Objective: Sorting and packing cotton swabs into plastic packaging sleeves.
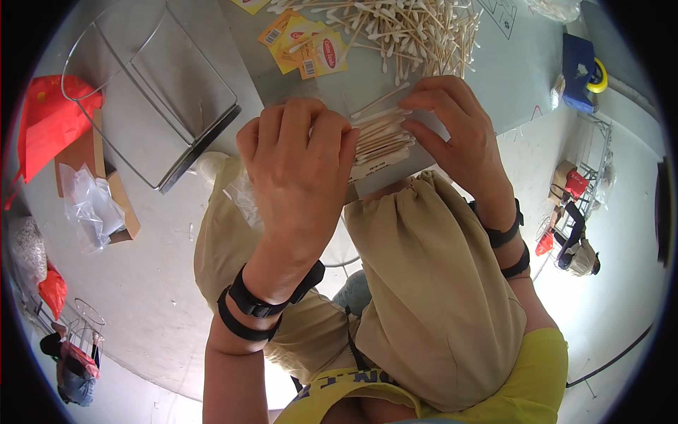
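While both hands meet at the centre of the frame, a bundle of cotton swabs sits pinched between them at the near edge of the surface; the left hand curls over the bundle's left end, its fingers bent and closed on the swabs, seemingly to keep the sticks level and their tips flush; the right hand closes in from the other side, thumb under and fingers over the right end, so the stack is squeezed from both ends and cannot fan out; a pale flat packet appears to lie under the bundle, though I cannot tell exactly what it is. Just above, toward the top centre, a loose heap of swabs lies spread on the surface within easy reach; yellow labels lie beside that heap to its left. At the upper left a wire frame with a metal tray rests on the surface; a red bag and a clear plastic bag lie on the floor at the left edge; a blue box sits at the upper right.
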Tool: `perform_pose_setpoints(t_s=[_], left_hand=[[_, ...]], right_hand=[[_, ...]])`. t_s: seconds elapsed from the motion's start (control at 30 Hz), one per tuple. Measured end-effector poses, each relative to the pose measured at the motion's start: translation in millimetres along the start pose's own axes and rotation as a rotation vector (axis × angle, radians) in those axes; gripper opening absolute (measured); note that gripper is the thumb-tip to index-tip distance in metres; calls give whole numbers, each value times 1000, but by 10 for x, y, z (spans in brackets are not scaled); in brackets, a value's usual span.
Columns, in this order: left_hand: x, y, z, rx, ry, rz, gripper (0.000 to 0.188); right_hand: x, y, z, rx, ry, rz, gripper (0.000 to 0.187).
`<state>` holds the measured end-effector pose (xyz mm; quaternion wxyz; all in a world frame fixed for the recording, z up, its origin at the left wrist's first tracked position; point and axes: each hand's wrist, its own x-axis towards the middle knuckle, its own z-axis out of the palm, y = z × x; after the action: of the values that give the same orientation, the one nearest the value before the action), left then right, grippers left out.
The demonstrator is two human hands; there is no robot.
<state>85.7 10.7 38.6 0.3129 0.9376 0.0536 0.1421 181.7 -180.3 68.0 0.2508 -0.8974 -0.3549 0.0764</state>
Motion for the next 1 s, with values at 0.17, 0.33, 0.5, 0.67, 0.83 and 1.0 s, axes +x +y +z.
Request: perform_pose_setpoints(t_s=[0.17, 0.33, 0.5, 0.67, 0.83, 1.0], left_hand=[[4, 2, -6, -1, -9, -12, 19], [7, -8, -2, -7, -14, -19, 20], [34, 22, 38, -32, 18, -15, 21], [30, 0, 118, -48, 39, 43, 26], [51, 22, 132, -54, 33, 47, 22], [28, 21, 134, -41, 33, 43, 18]], right_hand=[[24, 52, 53, -54, 25, -67, 19], [51, 28, 72, -80, 50, -79, 17], [75, -5, 128, -88, 110, -62, 16], [76, 12, 152, -114, 133, -121, 17], [43, -24, 98, -66, 97, -89, 15], [-42, 7, 81, 67, 303, 259, 11]])
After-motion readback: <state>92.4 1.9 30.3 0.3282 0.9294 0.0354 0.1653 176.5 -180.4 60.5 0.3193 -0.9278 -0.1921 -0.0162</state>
